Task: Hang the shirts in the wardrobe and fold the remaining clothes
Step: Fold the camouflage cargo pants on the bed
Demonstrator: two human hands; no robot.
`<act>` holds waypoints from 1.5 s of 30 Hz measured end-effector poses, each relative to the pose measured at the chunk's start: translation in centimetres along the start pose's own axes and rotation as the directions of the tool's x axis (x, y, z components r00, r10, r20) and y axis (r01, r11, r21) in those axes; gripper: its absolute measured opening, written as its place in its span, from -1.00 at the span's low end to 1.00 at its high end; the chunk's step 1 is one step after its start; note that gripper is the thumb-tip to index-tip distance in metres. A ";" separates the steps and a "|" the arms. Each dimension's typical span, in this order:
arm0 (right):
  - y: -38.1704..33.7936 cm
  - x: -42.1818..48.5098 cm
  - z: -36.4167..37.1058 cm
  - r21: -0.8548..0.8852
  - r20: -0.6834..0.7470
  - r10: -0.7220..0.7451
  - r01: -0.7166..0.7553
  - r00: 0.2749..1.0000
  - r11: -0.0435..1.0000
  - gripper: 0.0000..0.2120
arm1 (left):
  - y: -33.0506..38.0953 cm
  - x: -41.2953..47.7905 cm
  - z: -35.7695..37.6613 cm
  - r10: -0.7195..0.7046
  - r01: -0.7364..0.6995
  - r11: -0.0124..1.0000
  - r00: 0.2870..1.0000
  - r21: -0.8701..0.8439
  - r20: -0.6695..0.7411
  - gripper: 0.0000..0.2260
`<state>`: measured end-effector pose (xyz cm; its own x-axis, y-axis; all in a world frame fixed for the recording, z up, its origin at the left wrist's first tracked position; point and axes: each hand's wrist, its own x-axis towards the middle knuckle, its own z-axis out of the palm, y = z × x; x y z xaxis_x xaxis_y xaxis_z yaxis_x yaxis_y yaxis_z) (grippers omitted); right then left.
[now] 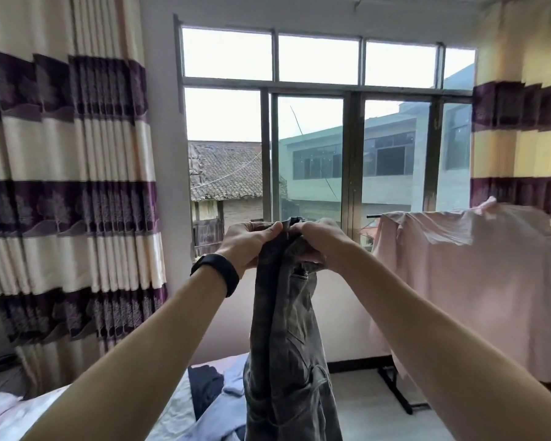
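Observation:
A pair of dark grey trousers (287, 329) hangs down from both my hands in front of the window, held up at arm's length. My left hand (247, 245) pinches the top edge of the trousers from the left, and a black band sits on that wrist. My right hand (315, 241) grips the bunched waistband right beside it, fingers curled into the fabric. The trouser legs drop to the bed (19, 415) below. On the bed lie a light blue garment (223, 409) and a dark navy garment (204, 386).
A pale pink shirt (468, 281) hangs over a black clothes rack (395, 393) at the right. Striped cream and purple curtains (67, 186) flank the large window (315, 122). Pale floor lies between bed and rack.

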<state>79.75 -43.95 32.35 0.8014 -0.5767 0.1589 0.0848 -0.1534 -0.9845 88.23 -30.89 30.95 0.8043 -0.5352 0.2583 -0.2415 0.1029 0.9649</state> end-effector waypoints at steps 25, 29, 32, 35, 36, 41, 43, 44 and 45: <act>5.1 -2.7 0.2 0.249 0.002 -0.222 0.214 0.975 0.944 -0.90 | -3.6 -3.0 1.9 -0.028 0.007 0.897 0.999 -0.442 -0.042 -0.79; 4.9 -3.4 -0.2 0.340 0.100 -0.151 0.109 0.983 0.934 -0.87 | -3.6 -3.9 1.6 0.041 -0.006 0.874 0.997 -0.486 0.060 -0.78; 4.7 -3.6 -0.8 0.578 0.212 -0.063 -0.074 0.975 0.813 -0.71 | -3.6 -3.9 1.4 0.156 -0.107 0.945 0.978 -0.308 0.139 -0.69; 5.4 -3.5 -1.7 0.540 0.365 -0.067 -0.152 0.929 0.828 -0.52 | -3.7 -3.3 1.1 0.240 -0.238 0.971 0.966 0.029 -0.100 -0.56; 6.1 -3.1 -2.0 0.513 0.373 -0.073 -0.140 0.925 0.847 -0.55 | -3.7 -3.1 0.9 0.252 -0.248 0.968 0.958 0.051 -0.135 -0.54; 10.7 -0.2 -4.2 0.151 -0.029 -0.016 0.020 0.999 0.988 -0.35 | -3.2 -3.5 -1.3 0.174 -0.186 0.975 0.979 -0.125 -0.106 -0.51; 11.4 0.1 -4.0 0.031 0.068 0.027 -0.030 0.997 0.999 0.11 | -2.8 -4.2 -2.0 0.146 -0.160 0.969 0.986 -0.186 -0.084 -0.53; 11.4 0.2 -3.7 0.035 0.126 0.012 -0.017 0.992 0.999 0.22 | -2.4 -4.6 -2.3 0.136 -0.148 0.967 0.988 -0.209 -0.070 -0.53; 11.1 0.3 -3.4 0.073 0.159 -0.017 0.005 0.987 0.997 0.23 | -2.1 -4.9 -2.6 0.133 -0.144 0.966 0.989 -0.216 -0.064 -0.54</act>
<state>78.86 -48.56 21.76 0.8839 -0.4388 0.1618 0.1321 -0.0976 -0.9864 86.26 -26.29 27.78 0.7982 -0.4618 0.3868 -0.2319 0.3571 0.9048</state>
